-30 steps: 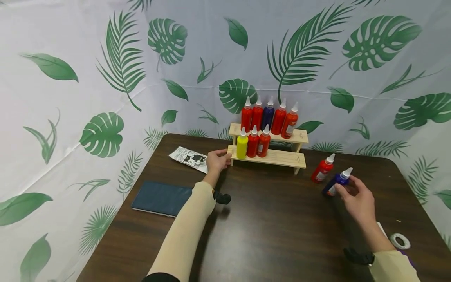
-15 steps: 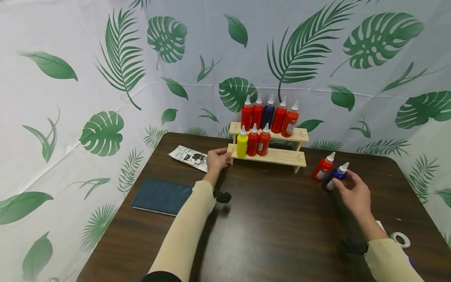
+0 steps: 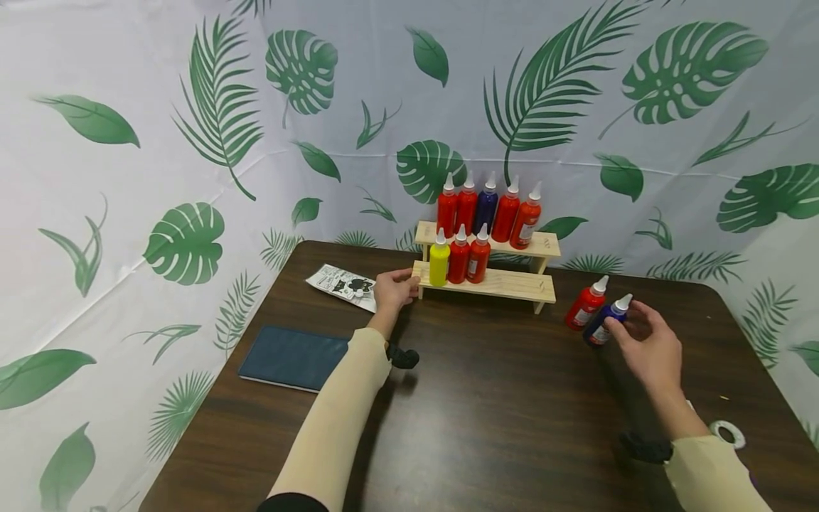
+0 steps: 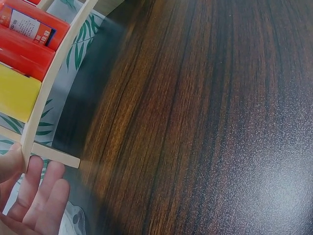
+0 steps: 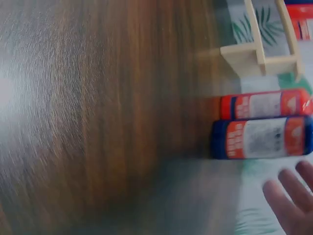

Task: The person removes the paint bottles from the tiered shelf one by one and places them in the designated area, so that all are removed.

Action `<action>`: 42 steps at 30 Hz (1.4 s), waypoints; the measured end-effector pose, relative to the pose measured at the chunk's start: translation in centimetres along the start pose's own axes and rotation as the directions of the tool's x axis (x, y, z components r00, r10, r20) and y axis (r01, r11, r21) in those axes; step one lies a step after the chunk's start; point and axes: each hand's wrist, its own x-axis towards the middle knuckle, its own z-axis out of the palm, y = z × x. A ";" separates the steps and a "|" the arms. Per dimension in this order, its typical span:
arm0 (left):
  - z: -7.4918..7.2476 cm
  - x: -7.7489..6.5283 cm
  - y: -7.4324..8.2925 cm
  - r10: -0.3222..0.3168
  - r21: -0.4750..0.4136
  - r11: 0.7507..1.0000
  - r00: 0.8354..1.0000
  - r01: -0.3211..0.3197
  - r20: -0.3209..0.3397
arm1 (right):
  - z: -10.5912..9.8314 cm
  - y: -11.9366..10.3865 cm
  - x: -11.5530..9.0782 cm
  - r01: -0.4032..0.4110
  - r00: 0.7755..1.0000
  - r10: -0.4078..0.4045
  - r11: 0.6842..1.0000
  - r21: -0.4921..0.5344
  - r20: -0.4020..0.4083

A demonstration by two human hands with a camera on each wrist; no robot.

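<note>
My left hand [image 3: 394,290] pinches the left end of the lower step of a two-step wooden rack [image 3: 521,286]; the left wrist view shows its thumb [image 4: 11,162] above the board and its fingers below. A blue squeeze bottle [image 3: 599,331] with a white nozzle cap stands on the table beside a red squeeze bottle [image 3: 584,310], right of the rack. Next to the blue bottle is my right hand [image 3: 655,355], fingers spread loosely. In the right wrist view, its fingertips [image 5: 275,192] are apart from the blue bottle [image 5: 261,138]; its thumb is out of sight there.
Red bottles and one blue bottle [image 3: 485,210] line the upper step. A yellow bottle [image 3: 439,263] and two red ones [image 3: 458,260] stand on the lower step's left. A dark blue notebook [image 3: 291,358], a printed packet [image 3: 342,284] and a white ring [image 3: 727,434] lie on the table.
The blue bottle has come upright and closer to the red one. My right hand has loosened from it and shifted slightly right. My left hand stays on the rack.
</note>
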 end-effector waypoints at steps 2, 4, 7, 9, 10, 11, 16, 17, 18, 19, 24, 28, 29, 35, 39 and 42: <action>0.0 0.0 -0.1 0.001 -0.006 1.000 1.000 -0.001 0.001 | -0.2 -1.0 -0.1 0.007 0.995 -0.009 1.000 -0.018 -0.096; -0.1 0.0 -0.1 0.006 -0.011 1.000 1.000 -0.006 0.001 | -0.4 -2.2 -0.3 0.049 0.977 -0.053 0.998 -0.025 -0.208; 0.0 -0.1 -0.1 0.014 -0.012 1.000 1.000 -0.014 -0.006 | -0.5 -4.2 -0.4 0.176 0.917 -0.178 0.984 -0.039 -0.357; 0.1 -0.1 -0.1 0.010 -0.007 1.000 1.000 -0.010 -0.011 | -0.3 -5.6 -0.4 0.275 0.876 -0.274 0.960 -0.057 -0.397; 0.1 0.0 -0.2 0.003 -0.005 1.000 1.000 -0.003 -0.011 | -0.2 -6.2 -0.4 0.317 0.861 -0.315 0.946 -0.062 -0.399; 0.2 0.0 -0.2 -0.003 -0.005 1.000 1.000 0.003 -0.009 | 0.0 -6.9 -0.3 0.356 0.852 -0.353 0.932 -0.065 -0.387; 0.3 0.1 -0.4 -0.008 -0.009 1.000 1.000 0.008 0.006 | 2.4 -10.3 0.3 0.395 0.906 -0.395 0.918 -0.033 -0.150; 0.2 0.1 -0.4 -0.003 -0.010 1.000 1.000 0.003 0.003 | 3.1 -10.9 0.6 0.383 0.920 -0.384 0.923 -0.026 -0.075; 0.2 0.1 -0.4 0.000 -0.009 1.000 1.000 0.000 -0.003 | 3.8 -11.5 0.9 0.367 0.930 -0.367 0.930 -0.015 0.004; 0.1 0.0 -0.4 0.003 -0.007 1.000 1.000 -0.003 -0.008 | 4.6 -12.0 1.2 0.357 0.931 -0.356 0.934 -0.003 0.079; -0.2 0.0 -0.3 0.019 -0.008 1.000 1.000 -0.019 -0.002 | 8.2 -14.2 2.9 0.297 0.898 -0.319 0.948 0.117 0.304; -0.1 0.1 -0.2 0.032 -0.012 0.999 0.999 -0.032 0.005 | 10.7 -15.7 3.7 0.236 0.892 -0.289 0.953 0.187 0.347; -0.1 0.1 -0.2 0.036 -0.015 0.999 0.999 -0.036 0.006 | 11.3 -16.0 3.8 0.221 0.895 -0.277 0.956 0.192 0.350; 0.1 0.1 -0.3 0.056 -0.020 0.998 0.998 -0.056 0.006 | 13.6 -17.2 3.9 0.170 0.924 -0.222 0.968 0.185 0.312; 0.2 0.0 -0.3 0.050 -0.017 0.999 0.999 -0.050 0.000 | 14.2 -17.5 3.9 0.133 0.941 -0.186 0.972 0.196 0.284; 0.2 0.0 -0.3 0.030 -0.009 1.000 1.000 -0.030 -0.001 | 14.5 -17.6 3.8 0.105 0.947 -0.158 0.975 0.198 0.278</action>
